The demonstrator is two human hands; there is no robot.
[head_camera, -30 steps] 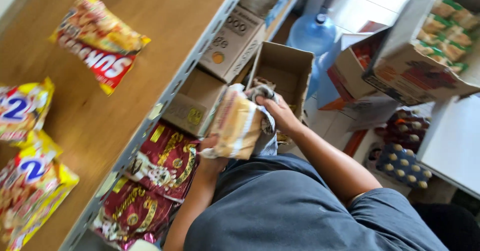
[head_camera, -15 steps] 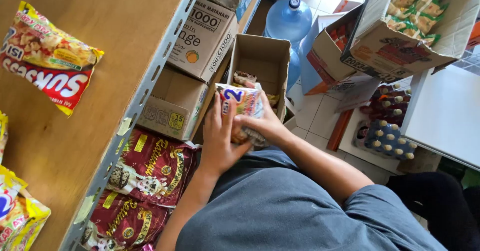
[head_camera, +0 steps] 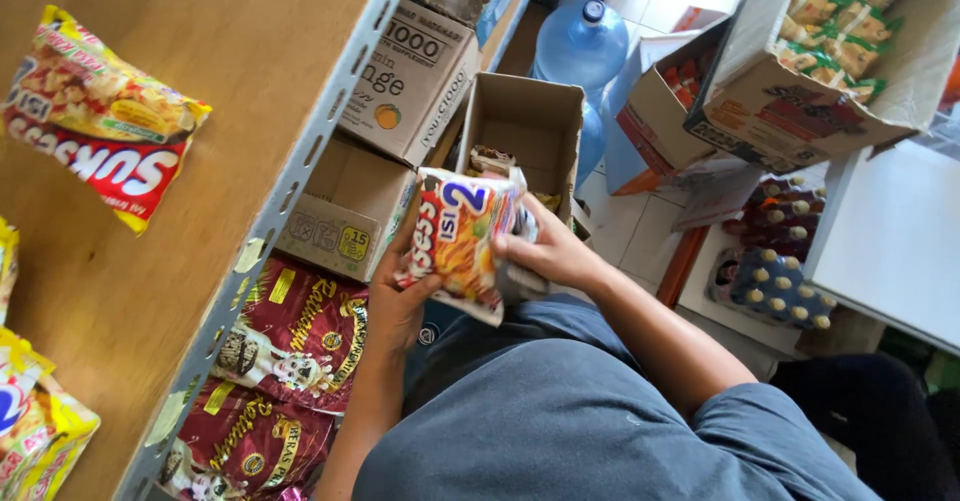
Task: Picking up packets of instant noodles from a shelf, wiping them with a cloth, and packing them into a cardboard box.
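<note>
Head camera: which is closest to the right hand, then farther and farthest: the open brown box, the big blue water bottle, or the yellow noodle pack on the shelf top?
From the right hand:
1. Open brown box, just above it.
2. Blue water bottle, beyond the box.
3. Yellow noodle pack, far across on the wooden shelf top.

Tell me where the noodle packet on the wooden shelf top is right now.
In the head view, the yellow-and-red noodle packet lies flat at upper left on the wooden shelf top, apart from both hands, left of the metal shelf rail.
</note>
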